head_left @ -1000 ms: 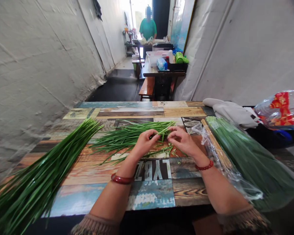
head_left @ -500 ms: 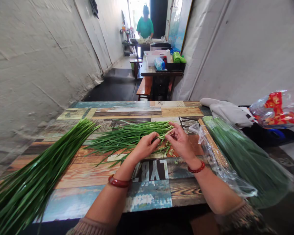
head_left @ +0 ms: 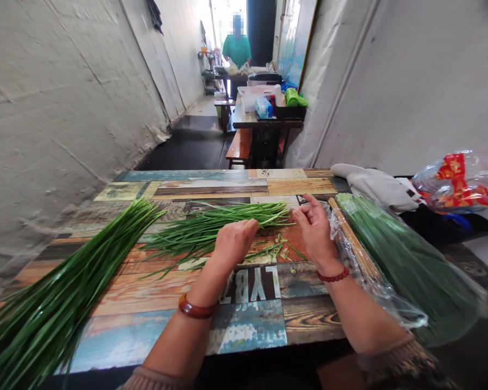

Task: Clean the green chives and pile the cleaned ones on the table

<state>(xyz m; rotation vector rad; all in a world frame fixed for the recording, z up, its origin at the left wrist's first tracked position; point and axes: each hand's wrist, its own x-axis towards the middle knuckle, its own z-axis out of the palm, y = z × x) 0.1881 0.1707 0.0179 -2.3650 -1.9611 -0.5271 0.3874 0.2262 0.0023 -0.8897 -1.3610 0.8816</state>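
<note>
A loose pile of garlic chives (head_left: 203,227) lies across the middle of the table, its pale stem ends pointing right. My left hand (head_left: 236,244) is closed at the near side of the pile, pinching chives whose light stems stick out to the right past the fingertips. To the right of the stem ends, my right hand (head_left: 314,230) is raised with its fingers apart, and nothing shows clearly in it. Trimmed scraps (head_left: 282,250) are scattered on the tabletop between and below my hands. A larger bunch of chives (head_left: 85,271) spreads along the left side.
Wrapped in clear plastic, another bunch of greens (head_left: 402,260) lies at the right beside a bundle of thin sticks (head_left: 353,238). Behind them are a white cloth item (head_left: 380,187) and a red-printed plastic bag (head_left: 457,181). A person (head_left: 236,49) stands beyond a farther table (head_left: 264,123).
My hands were together at the stem ends and have moved apart. My right hand went right and its fingers spread; my left stayed near the pile, turning slightly. A stem lies among the scraps.
</note>
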